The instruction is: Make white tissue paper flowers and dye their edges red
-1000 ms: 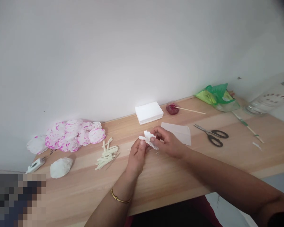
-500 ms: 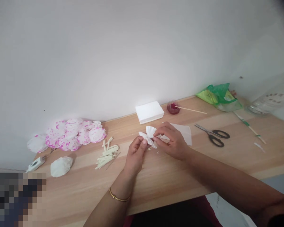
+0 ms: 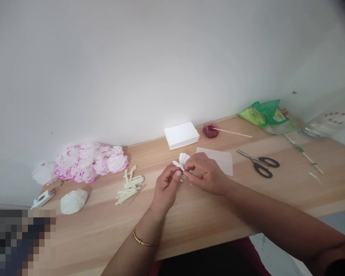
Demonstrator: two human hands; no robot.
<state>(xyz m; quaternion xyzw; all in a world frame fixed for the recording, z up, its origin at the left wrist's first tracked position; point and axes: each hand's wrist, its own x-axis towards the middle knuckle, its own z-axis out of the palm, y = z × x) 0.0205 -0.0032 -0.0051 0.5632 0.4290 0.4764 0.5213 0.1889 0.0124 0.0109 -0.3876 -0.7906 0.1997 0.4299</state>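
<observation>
Both grips pinching small white pleated tissue-paper fan point(image 3: 183, 159): left hand point(image 3: 166, 188) below, right hand point(image 3: 207, 174) beside. Likely light, soft, tearable; best held at gathered middle.

White tissue piece point(image 3: 183, 159): small, thin, crumpled and gathered into pleats, fanning out upward into a rounded ruffle. It is held off the wooden table point(image 3: 218, 214), above the middle of the surface and nearer the back edge than the front edge. The gathered lower end is pinched between the fingertips of the left hand point(image 3: 166, 188) and the right hand point(image 3: 207, 175), which meet just below the fan; only the upper ruffle shows, the rest is hidden by the fingers.
</observation>
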